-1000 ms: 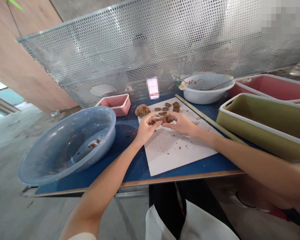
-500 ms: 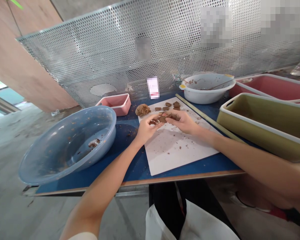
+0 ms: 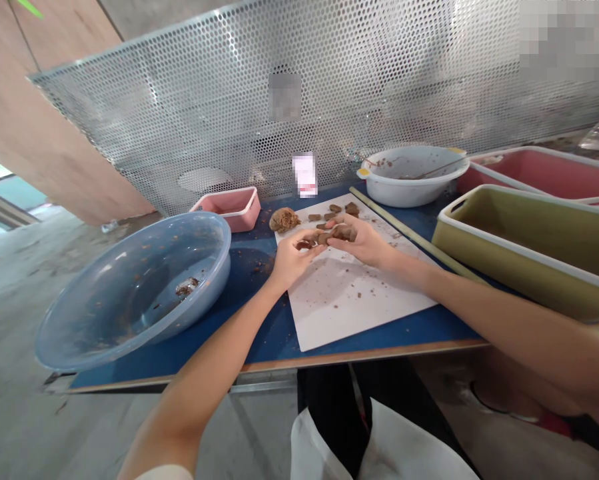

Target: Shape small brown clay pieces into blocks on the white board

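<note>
Left hand and right hand, half curled, pinch a brown lump — ends hidden, shape unclear

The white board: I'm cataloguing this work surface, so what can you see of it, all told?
The white board is thin, flat, straight-edged and matt; its material is unclear. It lies askew on the blue tabletop, soiled with brown crumbs. Small brown pieces lie toward its far end, a larger brown lump sits at the far left corner, and a pale stick lies along its right side. The left hand and right hand hide part of it; whether they touch it I cannot tell.
</note>
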Action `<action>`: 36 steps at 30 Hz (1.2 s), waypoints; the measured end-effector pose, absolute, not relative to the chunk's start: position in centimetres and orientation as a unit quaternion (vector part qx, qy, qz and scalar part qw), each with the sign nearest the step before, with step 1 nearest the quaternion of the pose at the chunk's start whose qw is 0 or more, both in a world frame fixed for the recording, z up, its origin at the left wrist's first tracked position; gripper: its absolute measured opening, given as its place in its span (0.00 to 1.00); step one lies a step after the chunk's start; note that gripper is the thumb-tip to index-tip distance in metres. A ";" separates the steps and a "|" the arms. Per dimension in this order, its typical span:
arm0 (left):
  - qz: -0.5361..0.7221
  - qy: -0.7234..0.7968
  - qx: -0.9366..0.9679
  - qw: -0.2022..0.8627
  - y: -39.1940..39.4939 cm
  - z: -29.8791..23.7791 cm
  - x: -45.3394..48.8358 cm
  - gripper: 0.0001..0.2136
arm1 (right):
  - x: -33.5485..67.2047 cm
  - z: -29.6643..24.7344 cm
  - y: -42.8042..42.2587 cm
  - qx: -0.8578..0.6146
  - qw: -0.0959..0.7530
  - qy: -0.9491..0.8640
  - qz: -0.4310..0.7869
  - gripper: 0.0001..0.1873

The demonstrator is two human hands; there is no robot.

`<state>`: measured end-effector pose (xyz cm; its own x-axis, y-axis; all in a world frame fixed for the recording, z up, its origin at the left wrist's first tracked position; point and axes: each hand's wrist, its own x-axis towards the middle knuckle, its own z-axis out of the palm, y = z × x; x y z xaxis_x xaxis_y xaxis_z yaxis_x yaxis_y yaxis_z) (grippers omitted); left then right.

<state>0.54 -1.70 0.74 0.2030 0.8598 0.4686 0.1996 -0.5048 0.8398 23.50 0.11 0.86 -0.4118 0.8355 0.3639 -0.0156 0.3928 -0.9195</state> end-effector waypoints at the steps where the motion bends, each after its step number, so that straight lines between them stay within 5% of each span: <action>1: 0.507 0.376 0.702 0.331 -1.7 0.8 0.5 0.21 | 23.5 0.9 0.2 -0.296 0.460 -0.696 0.465 0.27; 14: 0.478 0.408 0.677 0.383 -1.9 1.6 0.2 0.21 | 24.1 1.4 -0.2 -0.325 0.421 -0.787 0.315 0.23; 36: 0.503 0.408 0.664 0.374 -1.8 1.4 0.6 0.22 | 24.0 2.0 -0.2 -0.352 0.381 -0.804 0.291 0.27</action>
